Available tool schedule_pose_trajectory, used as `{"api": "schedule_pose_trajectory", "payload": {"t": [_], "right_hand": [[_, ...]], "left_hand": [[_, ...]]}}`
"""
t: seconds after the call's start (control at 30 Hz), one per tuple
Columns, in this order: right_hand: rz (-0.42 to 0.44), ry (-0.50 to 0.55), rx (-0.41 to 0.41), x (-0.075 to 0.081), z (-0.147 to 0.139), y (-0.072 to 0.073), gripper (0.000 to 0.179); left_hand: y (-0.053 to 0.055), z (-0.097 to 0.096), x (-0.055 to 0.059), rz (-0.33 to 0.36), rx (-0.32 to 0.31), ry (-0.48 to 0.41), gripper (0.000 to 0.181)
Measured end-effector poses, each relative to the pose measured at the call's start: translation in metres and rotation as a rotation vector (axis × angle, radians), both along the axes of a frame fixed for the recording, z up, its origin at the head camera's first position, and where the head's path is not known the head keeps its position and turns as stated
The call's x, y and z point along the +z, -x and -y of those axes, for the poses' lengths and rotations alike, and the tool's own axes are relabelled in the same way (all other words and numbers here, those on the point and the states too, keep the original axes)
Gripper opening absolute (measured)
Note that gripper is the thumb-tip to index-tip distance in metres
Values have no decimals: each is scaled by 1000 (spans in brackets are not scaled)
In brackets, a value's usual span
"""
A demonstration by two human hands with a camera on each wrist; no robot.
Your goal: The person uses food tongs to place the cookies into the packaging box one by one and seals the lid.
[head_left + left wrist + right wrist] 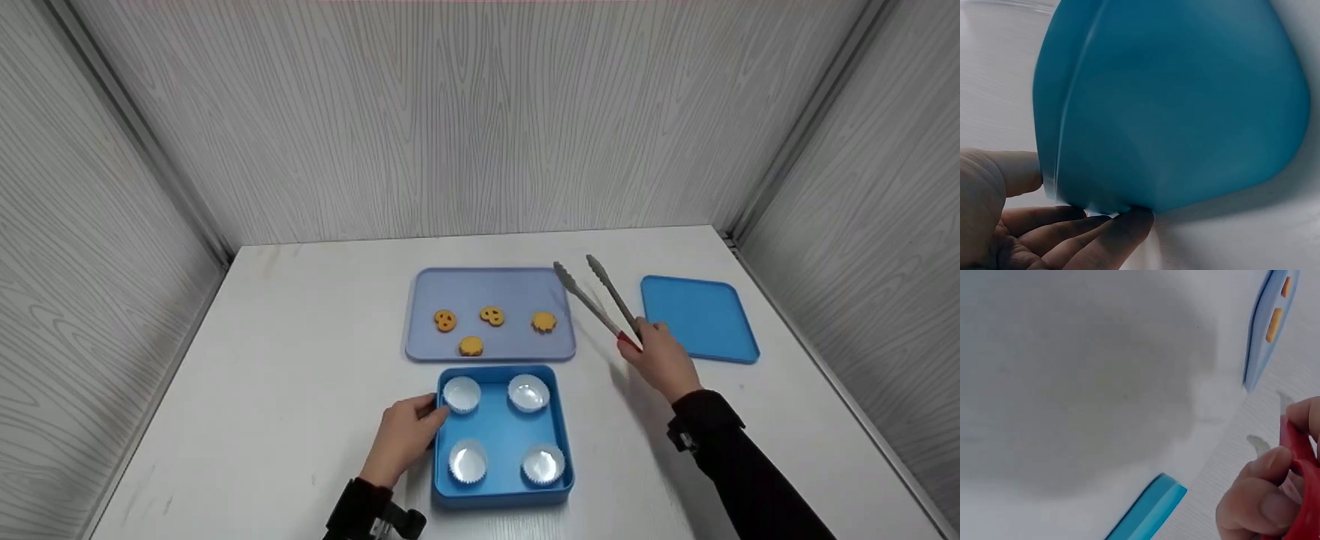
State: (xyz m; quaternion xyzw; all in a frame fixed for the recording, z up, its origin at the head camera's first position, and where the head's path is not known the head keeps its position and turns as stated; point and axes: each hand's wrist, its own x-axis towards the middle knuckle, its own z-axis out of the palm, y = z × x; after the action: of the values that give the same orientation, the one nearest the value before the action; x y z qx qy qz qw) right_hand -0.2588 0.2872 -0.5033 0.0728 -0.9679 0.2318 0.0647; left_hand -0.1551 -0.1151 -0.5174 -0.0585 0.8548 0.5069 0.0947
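Observation:
My right hand grips a pair of kitchen tongs by the red handle. The two metal arms stand apart, pointing toward the back, with nothing between their tips. My left hand holds the left wall of a blue square box, thumb at the rim and fingers against the outer side. In the left wrist view the box's outer wall fills most of the picture. Inside the box sit several white paper baking cups, one near each corner, such as the back left cup.
Behind the box lies a pale blue-lilac tray with several small biscuits, among them a round one and a pretzel-shaped one. A bright blue tray lies at the right. Grey wood-grain panels enclose the white table.

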Motion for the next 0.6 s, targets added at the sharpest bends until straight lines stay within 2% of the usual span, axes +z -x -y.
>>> {"api": "schedule_pose_trajectory", "payload": {"t": [0.23, 0.37, 0.43, 0.6], "right_hand": [[-28, 18, 165, 13, -14, -14, 23], [-5, -7, 209, 22, -20, -23, 18], [12, -20, 226, 25, -22, -26, 21], [58, -55, 267, 27, -23, -29, 19]], "left_hand": [[2, -1, -2, 12, 9, 8, 53], [2, -1, -2, 9, 2, 11, 53], [2, -1, -2, 13, 4, 11, 53], [2, -1, -3, 9, 2, 18, 53]]}}
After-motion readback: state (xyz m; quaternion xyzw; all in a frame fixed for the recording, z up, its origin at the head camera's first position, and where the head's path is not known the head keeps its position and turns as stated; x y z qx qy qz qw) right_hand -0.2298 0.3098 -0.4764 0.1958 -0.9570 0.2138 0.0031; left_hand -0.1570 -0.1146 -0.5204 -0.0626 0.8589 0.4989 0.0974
